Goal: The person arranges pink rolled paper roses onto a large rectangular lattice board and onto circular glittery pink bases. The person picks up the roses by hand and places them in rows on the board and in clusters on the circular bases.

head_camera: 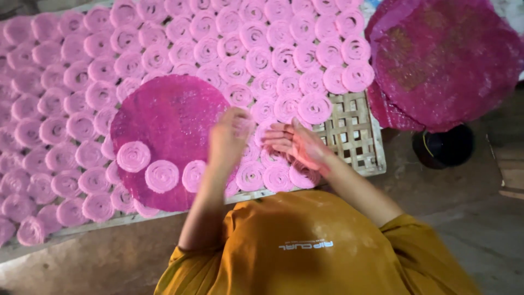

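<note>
- Dozens of pink noodle coils (82, 127) fill a woven bamboo tray (355, 143)
- round magenta sheet (164, 123) lies on them, three coils along its edge
- left hand (229, 136) blurred, can't tell fingers
- right hand (297, 143) fingers spread, on coils
- magenta sheets stack (447, 60) far right

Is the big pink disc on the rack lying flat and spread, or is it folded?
Spread flat. The disc shows its full round outline on the rack, with three spirals lying on it.
</note>
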